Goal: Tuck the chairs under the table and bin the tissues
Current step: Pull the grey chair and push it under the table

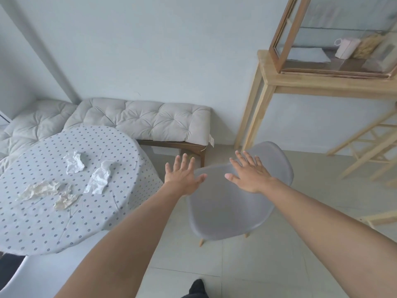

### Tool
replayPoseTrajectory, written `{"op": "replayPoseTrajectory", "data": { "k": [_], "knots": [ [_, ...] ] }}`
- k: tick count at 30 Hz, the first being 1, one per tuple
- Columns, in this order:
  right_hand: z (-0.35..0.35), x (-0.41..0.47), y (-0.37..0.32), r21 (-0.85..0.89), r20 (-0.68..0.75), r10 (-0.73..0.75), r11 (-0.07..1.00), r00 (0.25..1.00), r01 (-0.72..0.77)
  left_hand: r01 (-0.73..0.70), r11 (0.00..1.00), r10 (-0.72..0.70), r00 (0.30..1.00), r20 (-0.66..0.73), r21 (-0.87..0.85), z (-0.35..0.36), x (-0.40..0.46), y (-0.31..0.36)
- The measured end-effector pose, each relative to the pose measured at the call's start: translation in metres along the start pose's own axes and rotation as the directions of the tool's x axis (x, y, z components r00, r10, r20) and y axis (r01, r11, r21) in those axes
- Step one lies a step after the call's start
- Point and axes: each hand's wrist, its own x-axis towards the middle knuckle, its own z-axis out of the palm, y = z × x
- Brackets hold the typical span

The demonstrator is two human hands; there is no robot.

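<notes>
A grey shell chair [227,209] on wooden legs stands on the tiled floor to the right of the round table [43,229], pulled out from it. The table wears a white cloth with small dark dots. On it lie several crumpled tissues: two white ones [74,162] [99,178] and two brownish ones [39,189] [65,200]. My left hand [182,176] is open, fingers spread, hovering by the chair's left edge. My right hand [250,172] is open above the chair's backrest. Neither hand holds anything. No bin is in view.
A cushioned bench [137,120] runs along the wall behind the table. A wooden console with a glass cabinet [318,82] stands at the right, with a wooden rack [369,151] beside it. Part of a white chair [19,276] shows at the bottom left.
</notes>
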Motion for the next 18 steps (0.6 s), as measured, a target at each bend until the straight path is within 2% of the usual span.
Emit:
{"op": "replayPoseTrajectory", "data": {
  "k": [6, 9, 14, 18],
  "knots": [
    [-0.015, 0.070, 0.052, -0.051, 0.019, -0.131, 0.990, 0.991, 0.132, 0.120, 0.991, -0.120, 0.993, -0.001, -0.057, -0.004, 0.053, 0.028],
    [-0.022, 0.105, 0.077, -0.102, 0.036, -0.233, 0.966, 0.972, 0.236, 0.223, 0.969, -0.224, 0.975, 0.005, -0.104, -0.001, 0.066, 0.048],
    [-0.034, 0.137, 0.115, -0.182, 0.097, -0.435, 0.876, 0.895, 0.446, 0.427, 0.877, -0.427, 0.903, 0.049, -0.218, 0.006, 0.058, 0.097],
    [-0.040, 0.144, 0.142, -0.227, 0.116, -0.539, 0.804, 0.834, 0.550, 0.522, 0.805, -0.532, 0.846, 0.046, -0.282, 0.008, 0.047, 0.143]
  ]
}}
